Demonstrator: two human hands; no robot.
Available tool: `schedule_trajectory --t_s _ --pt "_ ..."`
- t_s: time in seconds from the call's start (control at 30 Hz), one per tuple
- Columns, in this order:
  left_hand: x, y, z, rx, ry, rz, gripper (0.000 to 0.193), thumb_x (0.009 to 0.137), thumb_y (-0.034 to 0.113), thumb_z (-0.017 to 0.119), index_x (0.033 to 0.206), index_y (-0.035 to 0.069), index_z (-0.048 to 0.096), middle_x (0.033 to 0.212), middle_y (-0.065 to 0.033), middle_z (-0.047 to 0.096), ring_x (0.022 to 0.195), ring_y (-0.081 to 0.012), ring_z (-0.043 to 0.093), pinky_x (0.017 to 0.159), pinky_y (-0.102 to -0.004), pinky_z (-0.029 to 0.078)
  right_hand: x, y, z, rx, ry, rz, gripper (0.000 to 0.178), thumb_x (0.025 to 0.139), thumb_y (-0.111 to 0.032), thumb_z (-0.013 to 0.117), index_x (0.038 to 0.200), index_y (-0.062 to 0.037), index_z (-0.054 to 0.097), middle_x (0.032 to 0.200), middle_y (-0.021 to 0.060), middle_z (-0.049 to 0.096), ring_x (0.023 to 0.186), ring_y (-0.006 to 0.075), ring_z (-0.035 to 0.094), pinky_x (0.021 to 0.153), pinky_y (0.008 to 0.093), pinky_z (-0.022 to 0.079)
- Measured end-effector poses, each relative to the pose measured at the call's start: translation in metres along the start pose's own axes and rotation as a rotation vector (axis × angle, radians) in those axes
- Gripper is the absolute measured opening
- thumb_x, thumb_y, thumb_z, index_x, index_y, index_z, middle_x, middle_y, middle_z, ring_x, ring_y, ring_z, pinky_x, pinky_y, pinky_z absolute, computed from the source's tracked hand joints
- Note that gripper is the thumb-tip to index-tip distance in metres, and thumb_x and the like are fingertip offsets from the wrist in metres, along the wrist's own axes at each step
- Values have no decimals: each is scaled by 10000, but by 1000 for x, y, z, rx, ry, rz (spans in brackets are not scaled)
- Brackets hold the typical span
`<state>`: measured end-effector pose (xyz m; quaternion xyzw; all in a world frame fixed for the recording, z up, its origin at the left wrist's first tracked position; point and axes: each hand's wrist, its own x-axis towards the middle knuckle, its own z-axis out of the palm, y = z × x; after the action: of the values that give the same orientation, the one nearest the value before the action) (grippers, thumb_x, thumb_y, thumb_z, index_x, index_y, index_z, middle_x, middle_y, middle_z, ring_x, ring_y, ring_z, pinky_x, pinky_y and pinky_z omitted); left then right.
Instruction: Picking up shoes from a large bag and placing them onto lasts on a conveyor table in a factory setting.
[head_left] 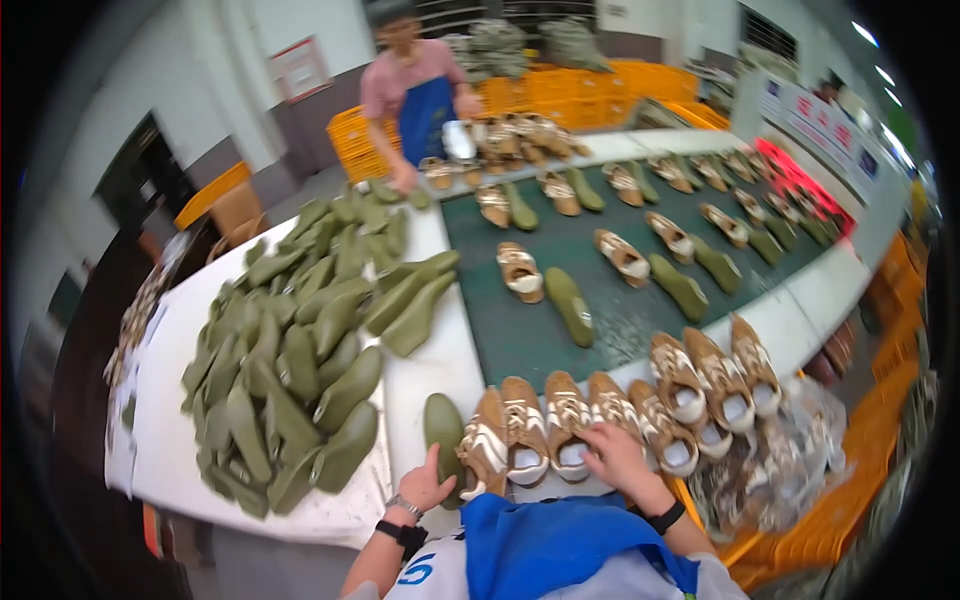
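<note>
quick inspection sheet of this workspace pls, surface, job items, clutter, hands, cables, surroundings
surface: white table beside a dark green conveyor belt.
job's things: row of tan shoe uppers at the near edge; one green sole standing next to them.
clutter: big pile of green soles on the table; clear plastic bags at right.
hands: left hand touches the green sole and the end upper; right hand rests on the uppers.
cables: nothing seen.
surroundings: paired uppers and soles along the belt; another person at the far end; yellow crates behind.
</note>
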<state>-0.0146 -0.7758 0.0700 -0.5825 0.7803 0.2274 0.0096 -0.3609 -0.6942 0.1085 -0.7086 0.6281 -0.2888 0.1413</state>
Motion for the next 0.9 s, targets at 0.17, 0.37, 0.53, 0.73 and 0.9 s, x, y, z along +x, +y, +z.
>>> schedule_trajectory --t_s 0.17,0.37,0.53,0.73,0.9 --pt "7 12 2 -87 -23 -23 727 763 400 563 1353 124 239 762 -206 626 714 -374 607 654 -449 483 3 -5 48 -336 -334 -267 530 661 -341 707 1153 -208 561 1234 144 460 1190 416 332 970 527 296" --pt "-6 1 2 -185 17 -51 696 771 370 540 1355 148 232 767 -209 626 727 -378 606 659 -445 484 5 -2 65 -402 -350 -290 546 630 -316 721 1147 -231 569 1249 136 453 1211 437 286 973 544 238" --pt "-4 2 2 -207 44 -47 673 776 372 540 1341 160 241 742 -212 614 719 -394 593 648 -462 467 6 2 67 -406 -352 -279 526 643 -295 709 1146 -237 566 1250 134 449 1216 445 276 984 545 232" --pt "1 -12 1 -337 61 -41 681 780 386 545 1352 186 236 748 -210 614 742 -398 594 680 -440 469 6 7 66 -376 -361 -240 532 648 -284 705 1156 -234 557 1260 137 435 1227 450 258 1006 554 209" --pt "7 -28 -12 -316 92 -55 674 778 384 551 1352 192 254 787 -214 619 768 -392 597 703 -437 471 7 4 65 -350 -346 -232 513 642 -279 708 1135 -233 572 1243 140 443 1222 449 262 1001 551 219"
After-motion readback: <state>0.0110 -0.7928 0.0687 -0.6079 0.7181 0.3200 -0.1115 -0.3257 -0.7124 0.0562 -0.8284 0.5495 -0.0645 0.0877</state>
